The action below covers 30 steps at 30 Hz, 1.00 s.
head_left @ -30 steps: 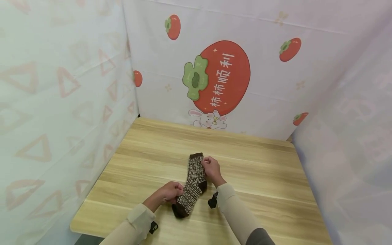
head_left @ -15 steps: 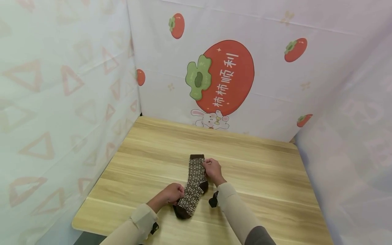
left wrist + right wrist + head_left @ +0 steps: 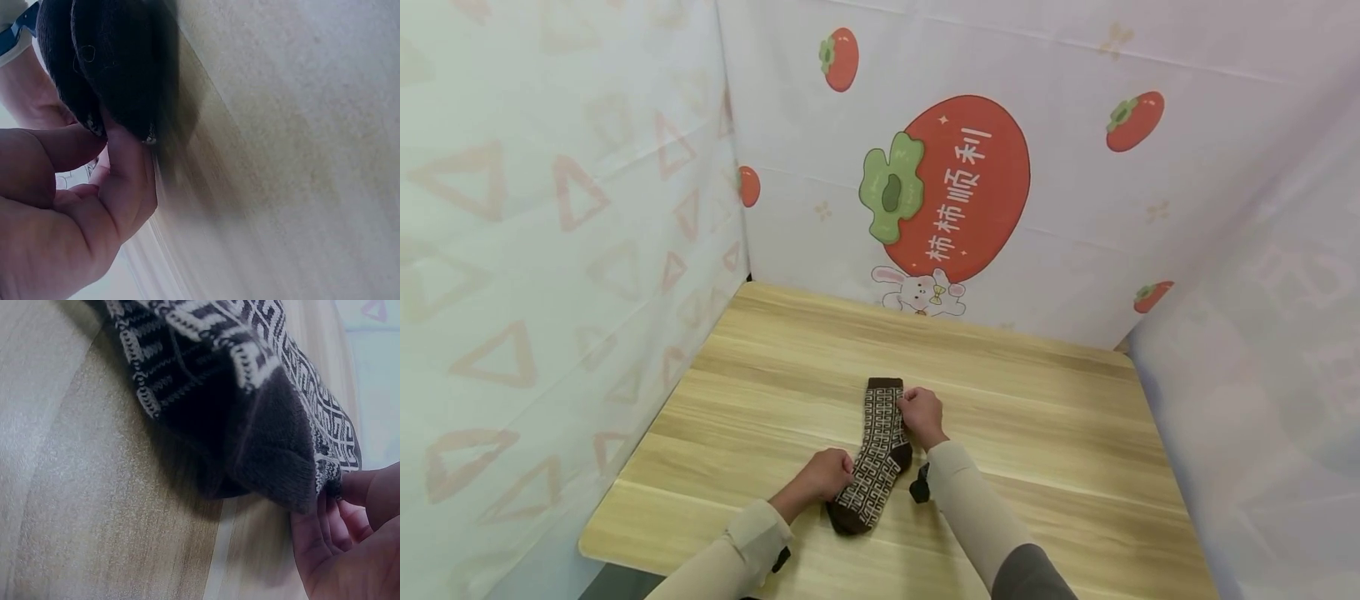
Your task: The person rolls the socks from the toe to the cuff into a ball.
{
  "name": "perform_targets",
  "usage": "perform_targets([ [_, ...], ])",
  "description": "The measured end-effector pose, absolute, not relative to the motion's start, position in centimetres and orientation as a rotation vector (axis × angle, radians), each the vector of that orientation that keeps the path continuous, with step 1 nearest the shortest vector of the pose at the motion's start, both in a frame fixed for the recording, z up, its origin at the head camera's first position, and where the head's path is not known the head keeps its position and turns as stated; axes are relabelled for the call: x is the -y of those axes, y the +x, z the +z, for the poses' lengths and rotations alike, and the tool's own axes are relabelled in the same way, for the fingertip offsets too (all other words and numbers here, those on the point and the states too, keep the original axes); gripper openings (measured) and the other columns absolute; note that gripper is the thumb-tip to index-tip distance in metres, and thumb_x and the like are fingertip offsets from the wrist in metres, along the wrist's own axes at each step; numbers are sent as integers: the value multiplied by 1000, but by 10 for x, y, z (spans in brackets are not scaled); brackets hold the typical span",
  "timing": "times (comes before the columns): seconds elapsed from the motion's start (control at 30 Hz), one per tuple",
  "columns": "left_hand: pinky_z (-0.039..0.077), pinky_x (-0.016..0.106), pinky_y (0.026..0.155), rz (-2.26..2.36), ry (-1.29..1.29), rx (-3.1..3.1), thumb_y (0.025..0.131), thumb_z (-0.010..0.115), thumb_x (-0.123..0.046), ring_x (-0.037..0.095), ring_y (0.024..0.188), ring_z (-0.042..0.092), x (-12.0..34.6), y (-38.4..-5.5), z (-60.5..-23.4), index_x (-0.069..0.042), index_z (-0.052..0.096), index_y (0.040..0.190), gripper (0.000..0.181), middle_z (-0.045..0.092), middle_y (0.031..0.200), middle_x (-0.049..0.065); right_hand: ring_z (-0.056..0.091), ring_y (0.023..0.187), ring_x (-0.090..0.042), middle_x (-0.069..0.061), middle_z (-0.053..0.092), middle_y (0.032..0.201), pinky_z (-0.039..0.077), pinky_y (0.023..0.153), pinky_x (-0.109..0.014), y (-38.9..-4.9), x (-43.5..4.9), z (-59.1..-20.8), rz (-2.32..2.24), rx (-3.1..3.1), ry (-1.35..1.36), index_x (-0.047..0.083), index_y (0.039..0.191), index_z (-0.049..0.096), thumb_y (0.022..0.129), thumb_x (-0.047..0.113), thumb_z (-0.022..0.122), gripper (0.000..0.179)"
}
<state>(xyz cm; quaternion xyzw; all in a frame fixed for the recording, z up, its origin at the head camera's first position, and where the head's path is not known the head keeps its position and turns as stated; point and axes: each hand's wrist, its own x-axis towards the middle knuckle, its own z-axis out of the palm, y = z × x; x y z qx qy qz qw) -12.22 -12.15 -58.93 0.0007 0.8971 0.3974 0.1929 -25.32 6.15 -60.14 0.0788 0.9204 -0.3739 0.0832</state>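
Note:
Two dark-brown and cream patterned socks (image 3: 880, 450) lie one on top of the other on the table, cuffs away from me. From the head view they nearly coincide; the left wrist view shows two dark toes (image 3: 119, 62), and the right wrist view two dark heels (image 3: 275, 450). My left hand (image 3: 827, 473) pinches the edge near the toe, its thumb on the upper sock and a finger reaching between the two layers. Up by the cuff, my right hand (image 3: 922, 414) pinches the right edge of the leg between thumb and fingers.
The wood-grain table (image 3: 1037, 417) spreads around the socks. White cloth printed with persimmons (image 3: 966, 192) hangs behind it, with more cloth on the left (image 3: 550, 292) and right (image 3: 1262, 375). A black wrist device (image 3: 920, 485) sits under the right forearm.
The lower sock's toe, which stuck out on the left a second ago, now lines up with the upper one. Both hands keep their grip; the view has shifted slightly.

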Motion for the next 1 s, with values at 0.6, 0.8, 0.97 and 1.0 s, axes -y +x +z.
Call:
perform_targets([
  [0.6, 41, 26, 54, 900, 89, -2721, 87, 68, -2, 13, 62, 47, 115, -121, -595, -9, 54, 76, 20, 53, 70, 0, 52, 61, -18, -2, 54, 70, 41, 55, -32, -249, -61, -598, -888, -2884, 80, 10, 80, 55, 96, 21, 70, 25],
  [0.8, 43, 29, 53, 815, 132, -2818, 86, 74, -7, 13, 60, 48, 116, -120, -594, -6, 55, 79, 20, 54, 69, 2, 58, 67, -18, -2, 64, 78, 47, 61, -33, -250, -63, -601, -868, -2914, 52, 12, 82, 61, 96, 23, 70, 20],
  [0.97, 46, 30, 55, 803, 125, -2803, 86, 73, -6, 14, 63, 49, 116, -121, -592, -5, 57, 80, 17, 56, 72, 3, 60, 73, -19, -4, 67, 84, 50, 66, -35, -249, -62, -601, -884, -2881, 79, 11, 87, 64, 96, 22, 70, 16],
  [1.0, 46, 31, 56, 802, 121, -2796, 86, 73, -6, 14, 64, 50, 116, -121, -591, -5, 57, 81, 16, 57, 73, 4, 60, 74, -19, -4, 67, 86, 50, 67, -35, -248, -61, -601, -888, -2873, 84, 11, 88, 65, 96, 22, 69, 15],
])
